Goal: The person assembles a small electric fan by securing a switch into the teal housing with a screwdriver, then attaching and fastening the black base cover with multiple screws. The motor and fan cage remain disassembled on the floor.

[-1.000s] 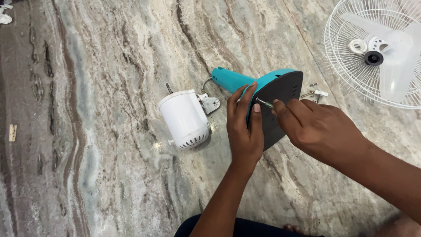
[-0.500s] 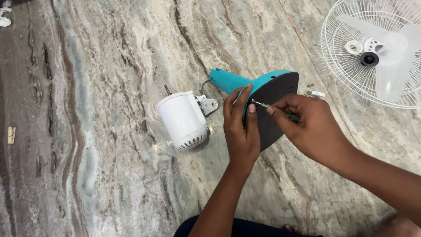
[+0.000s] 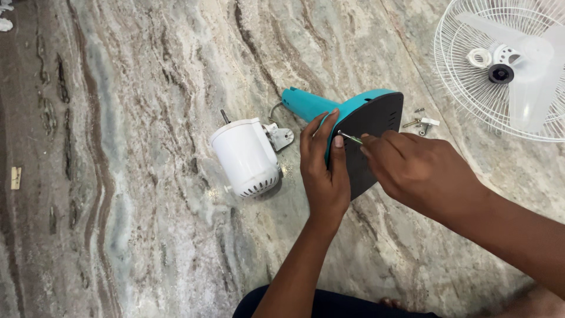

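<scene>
I have the teal fan base tipped on its edge near the middle of the marble floor, its dark underside plate turned toward me. My left hand is clamped on the rim of the base to steady it, thumb beside the screw spot. My right hand is closed around a thin screwdriver, its tip set against the plate. As I judge it, the fan is already well apart: the white motor housing lies separate just left of the base, a few loose screws sit behind it, and the grille with blades rests at the floor's far right edge. The plate itself is not yet off.
</scene>
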